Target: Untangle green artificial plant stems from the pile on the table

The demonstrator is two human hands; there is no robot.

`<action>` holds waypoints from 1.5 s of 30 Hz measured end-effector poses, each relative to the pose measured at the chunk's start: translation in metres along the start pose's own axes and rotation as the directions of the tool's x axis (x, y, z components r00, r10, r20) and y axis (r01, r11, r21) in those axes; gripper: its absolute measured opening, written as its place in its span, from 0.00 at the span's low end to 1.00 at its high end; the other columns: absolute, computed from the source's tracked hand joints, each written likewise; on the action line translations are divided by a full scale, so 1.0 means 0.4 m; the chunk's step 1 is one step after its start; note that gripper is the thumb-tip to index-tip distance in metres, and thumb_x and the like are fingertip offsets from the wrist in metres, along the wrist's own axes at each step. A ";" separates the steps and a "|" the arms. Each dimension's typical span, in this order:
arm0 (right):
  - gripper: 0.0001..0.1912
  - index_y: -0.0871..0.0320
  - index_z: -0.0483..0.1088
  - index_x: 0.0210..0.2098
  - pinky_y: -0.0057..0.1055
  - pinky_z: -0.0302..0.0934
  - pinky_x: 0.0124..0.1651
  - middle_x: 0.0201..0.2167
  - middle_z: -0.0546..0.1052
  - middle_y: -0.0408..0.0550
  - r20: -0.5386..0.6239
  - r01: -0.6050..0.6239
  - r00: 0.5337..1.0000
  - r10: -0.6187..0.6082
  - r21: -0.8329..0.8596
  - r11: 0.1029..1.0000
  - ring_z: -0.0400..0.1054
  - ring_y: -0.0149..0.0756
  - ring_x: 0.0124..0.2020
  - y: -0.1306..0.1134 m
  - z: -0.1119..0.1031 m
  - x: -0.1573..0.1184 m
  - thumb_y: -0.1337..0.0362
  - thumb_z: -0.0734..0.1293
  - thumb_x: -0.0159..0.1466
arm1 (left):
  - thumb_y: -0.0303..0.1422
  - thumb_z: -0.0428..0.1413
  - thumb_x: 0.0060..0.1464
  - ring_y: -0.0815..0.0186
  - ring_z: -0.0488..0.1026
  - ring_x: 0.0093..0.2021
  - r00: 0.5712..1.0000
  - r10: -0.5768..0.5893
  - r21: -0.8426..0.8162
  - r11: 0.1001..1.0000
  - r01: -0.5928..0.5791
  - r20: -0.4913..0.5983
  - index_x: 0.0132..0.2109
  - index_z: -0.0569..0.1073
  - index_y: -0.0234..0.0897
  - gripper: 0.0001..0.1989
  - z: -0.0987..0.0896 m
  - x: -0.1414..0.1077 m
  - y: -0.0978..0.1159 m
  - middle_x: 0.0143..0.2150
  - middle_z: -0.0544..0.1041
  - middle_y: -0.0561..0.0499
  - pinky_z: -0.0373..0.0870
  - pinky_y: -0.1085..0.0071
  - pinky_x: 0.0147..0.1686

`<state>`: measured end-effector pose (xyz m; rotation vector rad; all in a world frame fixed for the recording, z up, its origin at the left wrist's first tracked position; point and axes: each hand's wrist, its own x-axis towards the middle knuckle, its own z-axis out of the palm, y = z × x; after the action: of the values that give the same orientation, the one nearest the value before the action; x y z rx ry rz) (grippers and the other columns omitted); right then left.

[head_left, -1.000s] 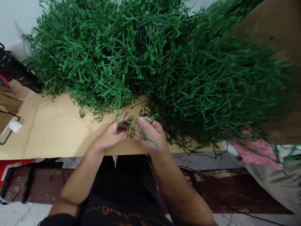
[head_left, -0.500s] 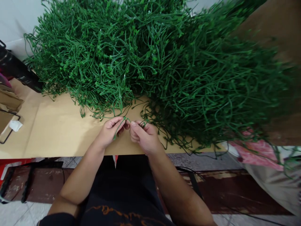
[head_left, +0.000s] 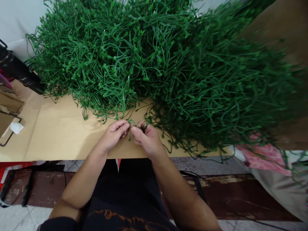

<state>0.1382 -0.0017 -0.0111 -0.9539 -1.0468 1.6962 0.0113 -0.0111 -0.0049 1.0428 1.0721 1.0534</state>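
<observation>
Close to the table's front edge, my left hand (head_left: 117,132) is closed in a pinch at a thin green plastic stem (head_left: 130,131); what lies between its fingertips is too small to make out. Just right of it, my right hand (head_left: 146,136) is closed around green stems, with loops of them showing above its fingers. The thin stem hangs in the narrow gap between the two hands. A large tangled pile of green plastic stems (head_left: 134,54) with small budded tips spreads behind both hands, its loose ends reaching close to my right hand.
The table (head_left: 57,128) is covered in brown paper. A black bottle (head_left: 20,70) leans at the far left, near cardboard pieces (head_left: 9,102) and a white scrap (head_left: 16,128). A pink patterned cloth (head_left: 267,157) lies at the right, below the pile.
The thin stem has shifted from across my left fingers to hanging upright between my hands. My left fingers have drawn closer together. My right hand has barely moved.
</observation>
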 end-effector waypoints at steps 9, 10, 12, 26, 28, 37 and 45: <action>0.17 0.58 0.57 0.23 0.23 0.51 0.26 0.20 0.59 0.39 0.076 0.168 0.986 -0.150 -0.398 0.902 0.52 0.24 0.23 0.011 -0.015 -0.001 0.54 0.66 0.55 | 0.39 0.51 0.52 0.73 0.53 0.25 0.990 0.135 0.284 0.952 -0.117 -0.044 0.23 0.58 0.36 0.16 0.000 0.004 -0.005 0.22 0.55 0.57 0.54 0.73 0.28; 0.16 0.59 0.59 0.24 0.24 0.51 0.27 0.20 0.60 0.39 0.086 0.173 0.985 -0.151 -0.434 0.884 0.53 0.24 0.24 0.013 -0.020 -0.001 0.54 0.65 0.57 | 0.40 0.51 0.52 0.73 0.53 0.25 0.991 0.131 0.270 0.956 -0.117 -0.035 0.23 0.58 0.36 0.16 -0.002 0.004 -0.005 0.22 0.55 0.57 0.53 0.73 0.28; 0.14 0.59 0.61 0.26 0.25 0.51 0.28 0.21 0.62 0.40 0.097 0.186 0.982 -0.159 -0.482 0.856 0.54 0.25 0.24 0.016 -0.029 0.000 0.55 0.62 0.59 | 0.42 0.50 0.53 0.73 0.52 0.24 0.993 0.118 0.233 0.966 -0.113 -0.011 0.23 0.59 0.36 0.17 -0.006 0.002 -0.005 0.22 0.55 0.57 0.52 0.73 0.27; 0.27 0.58 0.48 0.19 0.20 0.34 0.17 0.15 0.47 0.32 0.052 -0.059 0.997 0.050 0.183 0.981 0.39 0.18 0.14 -0.004 -0.032 -0.003 0.54 0.73 0.47 | 0.44 0.50 0.52 0.75 0.48 0.22 0.997 0.076 0.248 0.966 -0.070 -0.015 0.21 0.54 0.37 0.20 0.004 -0.013 0.009 0.20 0.50 0.59 0.47 0.74 0.22; 0.29 0.57 0.48 0.18 0.20 0.33 0.16 0.13 0.46 0.31 -0.026 -0.085 0.996 0.091 0.174 0.981 0.39 0.18 0.14 -0.003 -0.028 0.006 0.52 0.73 0.45 | 0.42 0.49 0.53 0.75 0.48 0.22 0.997 0.072 0.273 0.959 -0.069 -0.004 0.21 0.53 0.37 0.19 0.006 -0.016 0.009 0.20 0.50 0.59 0.47 0.74 0.22; 0.27 0.57 0.49 0.17 0.23 0.40 0.19 0.14 0.48 0.34 -0.094 0.090 0.989 -0.112 -0.207 0.974 0.42 0.21 0.17 0.035 -0.029 0.026 0.48 0.70 0.50 | 0.38 0.45 0.56 0.75 0.47 0.21 0.987 0.106 0.406 0.902 -0.146 0.118 0.21 0.49 0.37 0.19 0.024 -0.062 0.004 0.19 0.47 0.59 0.47 0.73 0.23; 0.27 0.57 0.49 0.17 0.23 0.36 0.19 0.14 0.46 0.34 -0.024 0.044 0.998 -0.050 -0.221 0.974 0.40 0.20 0.17 0.030 0.020 0.019 0.47 0.69 0.51 | 0.41 0.44 0.57 0.74 0.47 0.20 0.992 0.115 0.410 0.903 -0.128 0.057 0.21 0.50 0.38 0.20 0.005 -0.110 0.004 0.19 0.48 0.59 0.47 0.73 0.22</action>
<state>0.1250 0.0006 -0.0206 -1.0829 -1.2474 1.5444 0.0062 -0.0542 0.0039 1.4779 1.2487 0.9232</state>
